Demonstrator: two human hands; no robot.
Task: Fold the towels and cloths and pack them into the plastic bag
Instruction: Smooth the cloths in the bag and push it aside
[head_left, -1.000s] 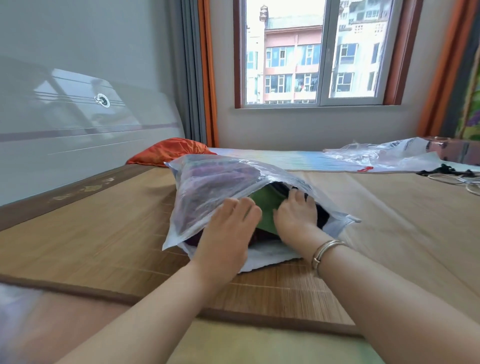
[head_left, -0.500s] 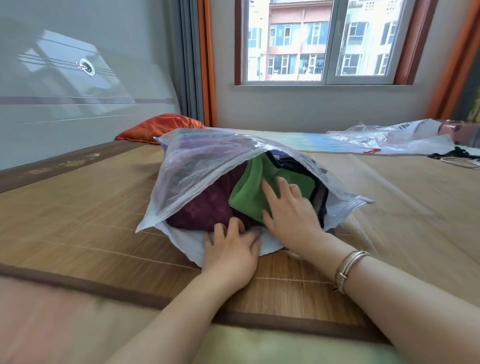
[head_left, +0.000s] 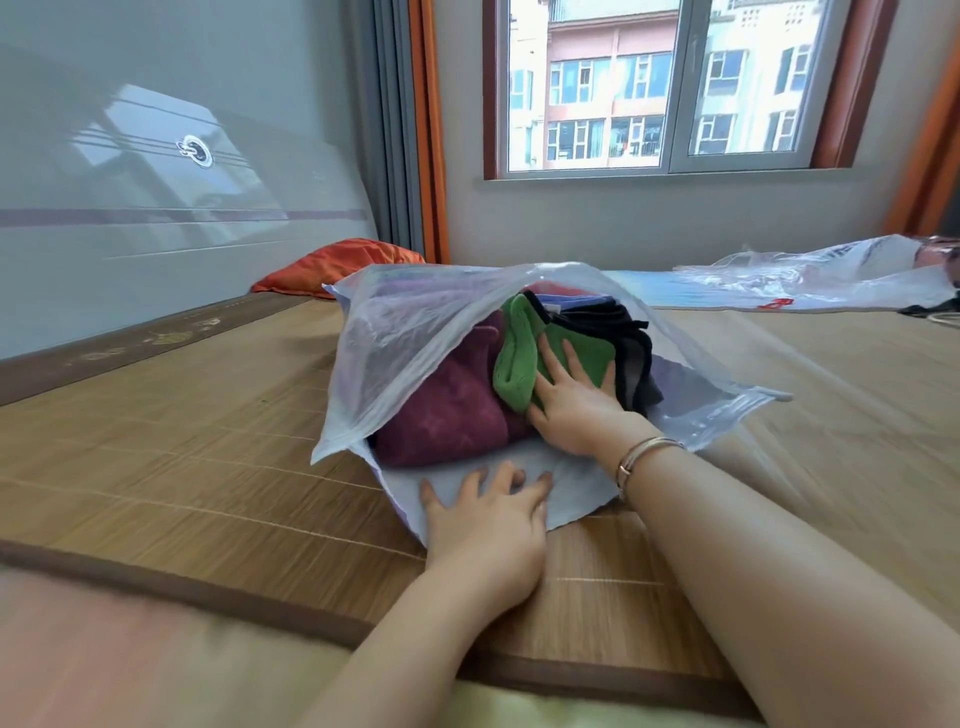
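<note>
Flat right hand (head_left: 571, 410) presses green cloth (head_left: 524, 364) (inside plastic bag (head_left: 415, 338)).

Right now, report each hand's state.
Left hand: open, fingers spread, pressing the plastic bag's lower flap.
Right hand: open, flat against the green cloth.

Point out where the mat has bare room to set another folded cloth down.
Bare woven bamboo mat lies left of the clear plastic bag, up to the orange cushion. Right of the bag is also bare. Crowded: the bag mouth, with left hand and right hand.
</note>
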